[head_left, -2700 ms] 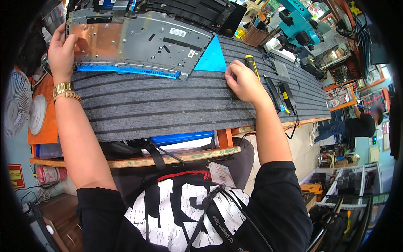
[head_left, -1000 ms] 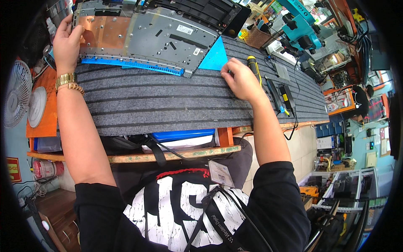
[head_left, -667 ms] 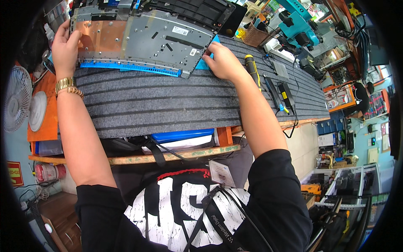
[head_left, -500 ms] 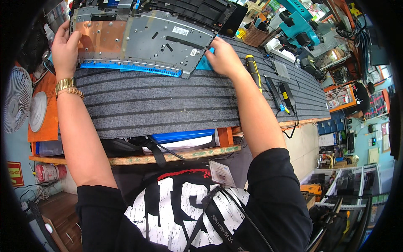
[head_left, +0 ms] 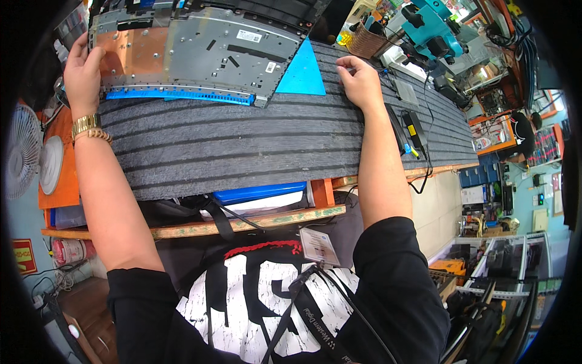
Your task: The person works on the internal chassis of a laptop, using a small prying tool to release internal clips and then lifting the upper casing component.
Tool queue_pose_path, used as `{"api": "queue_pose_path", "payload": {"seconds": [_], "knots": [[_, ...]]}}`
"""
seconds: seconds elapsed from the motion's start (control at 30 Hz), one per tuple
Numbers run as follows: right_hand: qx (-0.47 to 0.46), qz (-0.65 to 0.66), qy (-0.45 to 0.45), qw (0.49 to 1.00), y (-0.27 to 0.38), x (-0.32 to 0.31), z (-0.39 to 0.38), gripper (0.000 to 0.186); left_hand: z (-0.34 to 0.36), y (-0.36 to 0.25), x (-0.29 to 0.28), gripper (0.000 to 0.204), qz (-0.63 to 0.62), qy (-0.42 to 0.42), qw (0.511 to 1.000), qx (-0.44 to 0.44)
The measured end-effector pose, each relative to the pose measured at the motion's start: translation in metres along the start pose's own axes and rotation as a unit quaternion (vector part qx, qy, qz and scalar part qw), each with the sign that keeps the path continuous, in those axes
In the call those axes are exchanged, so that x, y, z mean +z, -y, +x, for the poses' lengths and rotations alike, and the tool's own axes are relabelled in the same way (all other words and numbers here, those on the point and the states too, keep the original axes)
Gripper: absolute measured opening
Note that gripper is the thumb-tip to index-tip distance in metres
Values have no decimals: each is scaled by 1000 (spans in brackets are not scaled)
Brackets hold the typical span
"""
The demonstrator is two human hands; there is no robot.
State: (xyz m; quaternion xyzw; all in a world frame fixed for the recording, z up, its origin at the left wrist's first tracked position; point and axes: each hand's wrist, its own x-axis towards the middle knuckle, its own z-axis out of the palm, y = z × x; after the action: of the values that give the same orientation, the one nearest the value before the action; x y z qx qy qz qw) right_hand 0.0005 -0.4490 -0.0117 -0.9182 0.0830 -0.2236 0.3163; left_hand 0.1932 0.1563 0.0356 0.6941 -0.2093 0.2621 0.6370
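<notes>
My left hand grips the left edge of a laptop's grey inner casing, thumb in front. This casing carries a copper-coloured sheet, white labels and rows of small holes. Along its near edge runs a blue strip, part of a blue mat that shows again as a triangle beyond the right corner. My right hand is off the casing, to its right over the striped cloth. Its thumb and forefinger are apart, with nothing visible between them; the other fingers are partly hidden.
Right of my right forearm lie a black power adapter with a cable and a dark slim tool. Farther back stand a woven basket and a teal microscope. A white fan is at the far left.
My right hand has let go of the casing's right edge and moved right, now covering the place where a yellow-and-black screwdriver lay. The casing has shifted slightly left with my left hand.
</notes>
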Motion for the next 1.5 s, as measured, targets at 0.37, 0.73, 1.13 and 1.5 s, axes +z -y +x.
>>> {"api": "queue_pose_path", "payload": {"seconds": [0.37, 0.73, 1.13, 1.5], "knots": [[-76, -88, 37, 993, 4, 1, -7, 26, 2, 6, -6, 51, 7, -14, 1000, -19], [-80, -132, 56, 986, -2, 24, -5, 38, 2, 7, -6, 51, -9, -19, 1000, -19], [-29, -165, 40, 985, 3, 34, 17, 21, 3, 8, -8, 54, 24, -4, 999, -31], [-53, -45, -36, 997, 3, 39, 18, 18, 2, 6, -6, 53, 18, -2, 1000, -20]]}}
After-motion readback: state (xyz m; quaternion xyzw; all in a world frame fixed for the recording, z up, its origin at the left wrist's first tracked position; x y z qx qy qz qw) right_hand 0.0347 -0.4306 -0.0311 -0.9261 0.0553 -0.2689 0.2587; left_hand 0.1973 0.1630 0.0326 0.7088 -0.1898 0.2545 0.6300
